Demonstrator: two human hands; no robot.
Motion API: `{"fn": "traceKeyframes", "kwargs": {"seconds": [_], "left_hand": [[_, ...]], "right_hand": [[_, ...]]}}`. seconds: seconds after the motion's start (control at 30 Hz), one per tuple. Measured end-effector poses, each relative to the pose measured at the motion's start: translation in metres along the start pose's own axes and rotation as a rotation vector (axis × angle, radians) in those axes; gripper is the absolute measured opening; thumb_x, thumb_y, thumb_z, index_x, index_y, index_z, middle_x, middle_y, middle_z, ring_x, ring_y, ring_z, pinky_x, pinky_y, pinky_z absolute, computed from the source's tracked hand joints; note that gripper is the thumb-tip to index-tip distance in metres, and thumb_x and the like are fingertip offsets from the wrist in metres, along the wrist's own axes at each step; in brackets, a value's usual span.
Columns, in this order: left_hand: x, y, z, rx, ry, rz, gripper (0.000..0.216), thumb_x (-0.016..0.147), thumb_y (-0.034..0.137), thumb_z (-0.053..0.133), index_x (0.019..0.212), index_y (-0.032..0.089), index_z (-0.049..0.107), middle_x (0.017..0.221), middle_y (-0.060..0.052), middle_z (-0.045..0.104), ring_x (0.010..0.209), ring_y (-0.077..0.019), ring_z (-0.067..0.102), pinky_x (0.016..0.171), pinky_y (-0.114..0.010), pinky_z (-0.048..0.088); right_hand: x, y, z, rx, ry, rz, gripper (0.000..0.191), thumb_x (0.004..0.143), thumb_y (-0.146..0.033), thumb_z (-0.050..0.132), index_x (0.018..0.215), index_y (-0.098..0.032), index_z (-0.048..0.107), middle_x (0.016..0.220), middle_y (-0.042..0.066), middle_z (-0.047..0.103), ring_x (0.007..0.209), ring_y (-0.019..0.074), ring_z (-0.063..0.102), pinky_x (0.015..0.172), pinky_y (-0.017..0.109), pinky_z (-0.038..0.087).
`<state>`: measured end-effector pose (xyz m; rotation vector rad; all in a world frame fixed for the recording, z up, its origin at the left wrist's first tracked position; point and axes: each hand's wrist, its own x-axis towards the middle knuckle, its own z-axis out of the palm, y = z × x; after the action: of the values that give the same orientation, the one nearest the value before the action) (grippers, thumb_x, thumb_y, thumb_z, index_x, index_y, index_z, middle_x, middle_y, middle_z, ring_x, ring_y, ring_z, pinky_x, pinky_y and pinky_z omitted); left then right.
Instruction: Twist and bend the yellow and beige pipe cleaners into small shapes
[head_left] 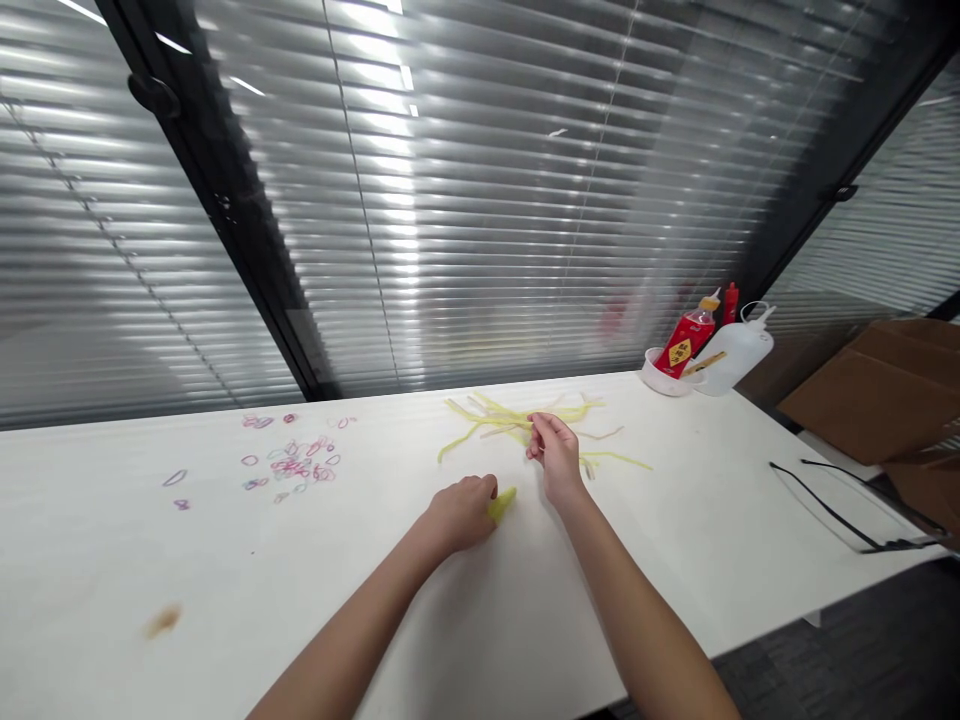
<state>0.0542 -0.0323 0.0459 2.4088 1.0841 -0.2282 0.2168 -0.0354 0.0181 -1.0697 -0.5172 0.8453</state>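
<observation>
My left hand (463, 510) rests on the white table (112, 580) with its fingers closed round a small yellow bundle (501, 503) that sticks out to the right. My right hand (553, 450) hovers just beyond it, fingers pinched on thin yellow strands (517, 418) from a loose pile spread across the table's far middle. The strands trail left and right of that hand.
Several small pink and purple rubber bands (296, 462) lie scattered at the left. A white bowl (664, 378) with a red bottle (688, 345) and a clear squeeze bottle (739, 352) stand at the far right. Black cable ties (847, 520) lie near the right edge. Cardboard (877, 395) sits beyond it.
</observation>
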Motion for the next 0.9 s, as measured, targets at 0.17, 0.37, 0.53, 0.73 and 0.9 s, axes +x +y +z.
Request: {"fn": "traceKeyframes", "kwargs": {"seconds": [0.17, 0.37, 0.53, 0.73, 0.9], "left_hand": [[0.002, -0.011, -0.005, 0.079, 0.051, 0.008, 0.033, 0.071, 0.009, 0.043, 0.101, 0.020, 0.052, 0.103, -0.010, 0.061, 0.093, -0.0252, 0.059, 0.071, -0.034, 0.045], [0.001, -0.021, -0.014, 0.156, 0.093, 0.002, 0.043, 0.067, 0.010, 0.049, 0.109, 0.022, 0.051, 0.110, -0.009, 0.057, 0.103, -0.0275, 0.054, 0.079, -0.038, 0.045], [0.003, -0.024, -0.012, 0.074, 0.011, 0.073, 0.059, 0.057, 0.016, 0.061, 0.114, 0.022, 0.048, 0.116, -0.008, 0.053, 0.104, -0.0264, 0.053, 0.082, -0.036, 0.045], [0.006, -0.025, -0.006, 0.037, -0.046, 0.051, 0.035, 0.063, 0.012, 0.052, 0.096, 0.024, 0.054, 0.104, -0.005, 0.058, 0.087, -0.0223, 0.059, 0.068, -0.031, 0.046], [0.002, -0.021, -0.012, 0.069, -0.058, 0.041, 0.023, 0.064, 0.010, 0.049, 0.084, 0.021, 0.053, 0.096, -0.007, 0.060, 0.083, -0.0230, 0.060, 0.064, -0.031, 0.044]], "right_hand": [[0.009, 0.006, -0.007, -0.075, 0.071, 0.010, 0.026, 0.068, -0.037, 0.066, 0.084, -0.017, 0.064, 0.067, -0.004, 0.054, 0.044, 0.0059, 0.044, 0.043, 0.021, 0.040], [0.020, 0.017, -0.024, -0.898, 0.009, -0.496, 0.037, 0.084, -0.029, 0.044, 0.114, -0.015, 0.060, 0.117, 0.013, 0.060, 0.109, 0.0239, 0.053, 0.091, 0.039, 0.043], [0.021, 0.030, -0.032, -1.570, -0.101, -0.554, 0.053, 0.085, -0.026, 0.045, 0.137, -0.014, 0.038, 0.140, 0.014, 0.043, 0.132, 0.0290, 0.028, 0.102, 0.052, 0.021], [0.020, 0.029, -0.034, -1.711, -0.105, -0.542, 0.027, 0.088, -0.035, 0.049, 0.109, -0.023, 0.060, 0.111, 0.010, 0.061, 0.104, 0.0270, 0.046, 0.093, 0.050, 0.021], [0.020, 0.026, -0.033, -1.686, -0.071, -0.643, 0.013, 0.086, -0.030, 0.053, 0.087, -0.022, 0.064, 0.096, 0.009, 0.063, 0.094, 0.0256, 0.046, 0.087, 0.046, 0.020]]}}
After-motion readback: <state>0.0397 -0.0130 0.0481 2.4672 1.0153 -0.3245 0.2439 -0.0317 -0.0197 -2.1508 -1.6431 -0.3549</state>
